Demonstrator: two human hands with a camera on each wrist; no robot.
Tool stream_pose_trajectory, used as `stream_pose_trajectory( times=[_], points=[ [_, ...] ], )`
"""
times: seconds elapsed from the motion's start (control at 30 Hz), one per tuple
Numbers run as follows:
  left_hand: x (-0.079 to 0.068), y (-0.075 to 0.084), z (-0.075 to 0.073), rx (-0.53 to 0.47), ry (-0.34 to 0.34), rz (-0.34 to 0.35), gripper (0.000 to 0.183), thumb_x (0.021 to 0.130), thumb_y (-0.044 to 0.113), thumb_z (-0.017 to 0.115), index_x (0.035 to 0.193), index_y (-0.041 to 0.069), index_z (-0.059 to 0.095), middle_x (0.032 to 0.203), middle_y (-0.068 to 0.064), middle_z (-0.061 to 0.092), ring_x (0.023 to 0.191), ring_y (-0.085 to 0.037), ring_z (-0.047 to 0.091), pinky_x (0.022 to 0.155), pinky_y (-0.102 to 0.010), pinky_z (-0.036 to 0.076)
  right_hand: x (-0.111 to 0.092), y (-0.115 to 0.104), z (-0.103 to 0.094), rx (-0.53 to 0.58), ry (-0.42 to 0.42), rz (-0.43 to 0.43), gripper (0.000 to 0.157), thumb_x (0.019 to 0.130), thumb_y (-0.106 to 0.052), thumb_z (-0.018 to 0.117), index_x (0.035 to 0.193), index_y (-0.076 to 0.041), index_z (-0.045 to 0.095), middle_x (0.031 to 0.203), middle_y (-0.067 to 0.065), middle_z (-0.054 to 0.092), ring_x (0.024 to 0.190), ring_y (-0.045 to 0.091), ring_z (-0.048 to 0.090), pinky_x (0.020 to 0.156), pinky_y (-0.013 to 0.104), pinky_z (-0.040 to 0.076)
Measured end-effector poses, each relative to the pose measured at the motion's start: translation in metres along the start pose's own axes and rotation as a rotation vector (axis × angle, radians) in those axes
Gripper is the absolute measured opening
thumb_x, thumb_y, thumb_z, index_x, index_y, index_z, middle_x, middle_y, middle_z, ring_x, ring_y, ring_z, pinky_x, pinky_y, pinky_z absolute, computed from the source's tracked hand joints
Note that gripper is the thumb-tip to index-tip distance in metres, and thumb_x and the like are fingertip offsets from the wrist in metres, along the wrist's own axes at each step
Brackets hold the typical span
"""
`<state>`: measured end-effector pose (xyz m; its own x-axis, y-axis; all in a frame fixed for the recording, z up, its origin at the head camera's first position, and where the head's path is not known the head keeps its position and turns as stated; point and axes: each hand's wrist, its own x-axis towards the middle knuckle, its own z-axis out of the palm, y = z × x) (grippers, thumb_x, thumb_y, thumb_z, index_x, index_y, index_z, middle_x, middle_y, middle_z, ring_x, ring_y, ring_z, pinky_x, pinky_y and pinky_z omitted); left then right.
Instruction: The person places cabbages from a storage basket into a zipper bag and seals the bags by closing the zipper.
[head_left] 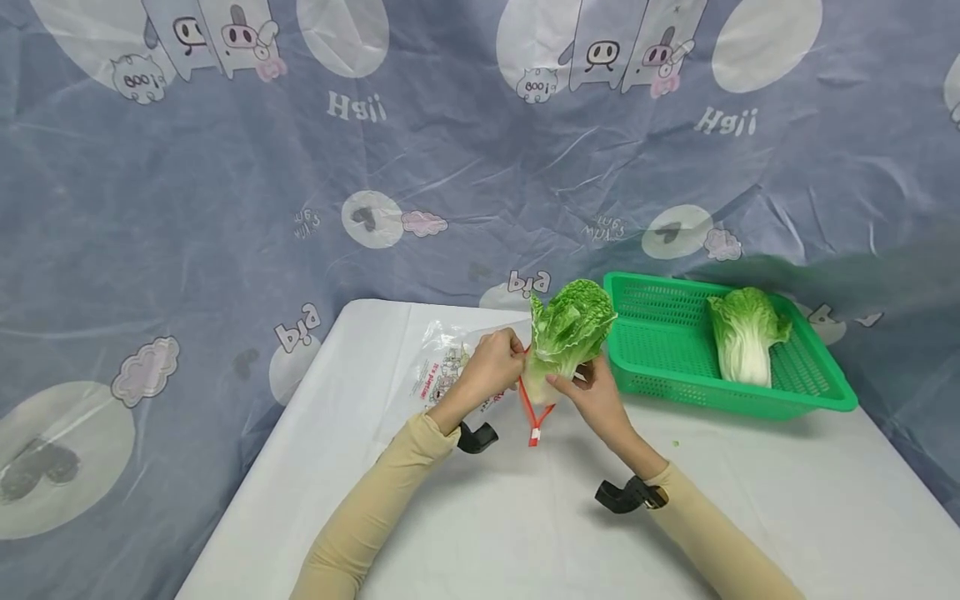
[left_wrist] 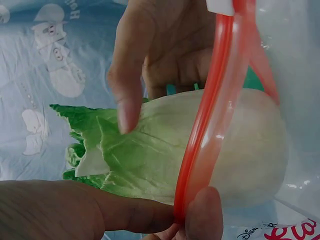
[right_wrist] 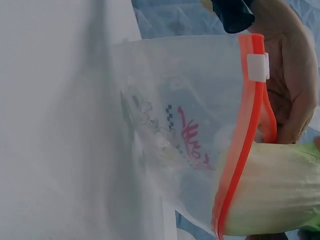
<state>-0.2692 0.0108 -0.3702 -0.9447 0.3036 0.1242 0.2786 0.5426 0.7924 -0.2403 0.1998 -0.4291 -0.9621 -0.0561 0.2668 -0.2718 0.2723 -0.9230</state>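
A Chinese cabbage (head_left: 573, 325), leafy end up, stands with its white base inside the mouth of a clear zip bag (head_left: 431, 367). My right hand (head_left: 597, 404) grips the cabbage from the right, thumb across its front. At the bag's left rim, my left hand (head_left: 491, 364) pinches the red zip strip (left_wrist: 202, 135) between thumb and finger. In the left wrist view the strip crosses the cabbage (left_wrist: 150, 155), whose pale base shows through the plastic. A white slider (right_wrist: 257, 67) sits at one end of the strip. The right hand's fingertips are mostly hidden behind the cabbage.
A green plastic basket (head_left: 637, 371) stands at the right back of the white table (head_left: 510, 533), with a second Chinese cabbage (head_left: 746, 337) in it. A small green scrap (head_left: 676, 443) lies near the basket. Behind the table hangs a printed grey-blue curtain (head_left: 225, 208).
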Motion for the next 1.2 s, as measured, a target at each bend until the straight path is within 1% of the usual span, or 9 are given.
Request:
stream_pose_trajectory(
  times=[0.13,0.27,0.37,0.5,0.77,0.87,1.03,1.13,1.2],
  points=[
    [0.001,0.003,-0.001,-0.006,0.005,0.008,0.009,0.088,-0.001,0.05,0.087,0.001,0.059,0.068,-0.007,0.062,0.047,-0.014,0.064,0.04,-0.024,0.047,0.0,0.0,-0.003,-0.003,0.043,0.024,0.07,0.09,-0.019,0.068,0.147,-0.008,0.028,0.14,0.019,0.046,0.128,0.032,0.049,0.086,0.009,0.046],
    [-0.001,0.007,-0.002,-0.03,0.025,0.018,0.01,0.089,0.0,0.05,0.088,0.001,0.06,0.064,-0.006,0.063,0.047,-0.016,0.065,0.038,-0.024,0.045,-0.004,0.007,-0.002,-0.049,0.031,0.026,0.064,0.09,-0.017,0.066,0.142,0.002,0.034,0.136,0.023,0.051,0.122,0.032,0.054,0.081,0.01,0.048],
    [-0.004,0.009,-0.004,-0.074,0.04,0.015,0.011,0.091,0.001,0.05,0.089,0.0,0.06,0.067,-0.008,0.064,0.048,-0.018,0.066,0.038,-0.025,0.045,-0.007,0.015,-0.003,-0.092,-0.032,0.013,0.06,0.091,-0.016,0.064,0.141,0.005,0.037,0.133,0.024,0.053,0.118,0.029,0.056,0.081,0.014,0.049],
    [-0.006,0.009,-0.003,-0.129,0.06,0.015,0.012,0.092,0.001,0.049,0.091,0.0,0.061,0.073,-0.008,0.064,0.05,-0.019,0.066,0.043,-0.026,0.049,-0.011,0.025,-0.004,-0.16,-0.147,-0.013,0.056,0.091,-0.018,0.064,0.137,0.007,0.042,0.127,0.023,0.057,0.109,0.016,0.058,0.083,0.017,0.05],
    [-0.005,0.01,0.0,-0.056,0.147,0.061,0.008,0.091,0.005,0.056,0.087,0.002,0.063,0.072,-0.005,0.063,0.049,-0.011,0.058,0.049,-0.022,0.048,-0.013,0.032,-0.01,-0.037,-0.35,-0.076,0.062,0.094,-0.01,0.061,0.146,0.003,0.03,0.141,0.023,0.046,0.116,-0.004,0.052,0.098,0.017,0.044],
    [-0.003,0.01,0.001,-0.022,0.164,0.074,0.008,0.091,0.008,0.058,0.086,0.004,0.062,0.072,-0.004,0.062,0.053,-0.009,0.056,0.051,-0.021,0.046,-0.013,0.031,-0.011,-0.084,-0.363,-0.088,0.06,0.093,-0.011,0.062,0.144,0.001,0.033,0.138,0.021,0.048,0.116,-0.001,0.053,0.099,0.024,0.046],
    [-0.003,0.013,0.002,0.016,0.194,0.128,0.006,0.092,0.009,0.059,0.086,0.007,0.062,0.073,-0.002,0.061,0.058,-0.009,0.053,0.052,-0.02,0.043,-0.011,0.026,-0.008,-0.174,-0.405,-0.057,0.054,0.095,-0.024,0.06,0.142,-0.005,0.041,0.136,0.013,0.054,0.124,0.021,0.051,0.104,0.044,0.043],
    [-0.007,0.016,0.005,-0.029,0.153,0.145,0.007,0.093,0.01,0.059,0.088,0.007,0.062,0.071,-0.002,0.06,0.055,-0.009,0.054,0.05,-0.02,0.045,-0.008,0.023,-0.002,-0.234,-0.433,0.009,0.052,0.098,-0.035,0.054,0.14,-0.007,0.045,0.13,0.01,0.059,0.12,0.024,0.054,0.1,0.044,0.044],
    [-0.01,0.019,0.008,-0.056,0.114,0.157,0.007,0.094,0.011,0.058,0.089,0.007,0.062,0.071,-0.001,0.06,0.053,-0.008,0.055,0.048,-0.02,0.046,-0.005,0.023,0.002,-0.298,-0.419,0.046,0.051,0.1,-0.04,0.048,0.137,-0.006,0.048,0.122,0.009,0.063,0.111,0.019,0.057,0.093,0.037,0.047]
  ],
)
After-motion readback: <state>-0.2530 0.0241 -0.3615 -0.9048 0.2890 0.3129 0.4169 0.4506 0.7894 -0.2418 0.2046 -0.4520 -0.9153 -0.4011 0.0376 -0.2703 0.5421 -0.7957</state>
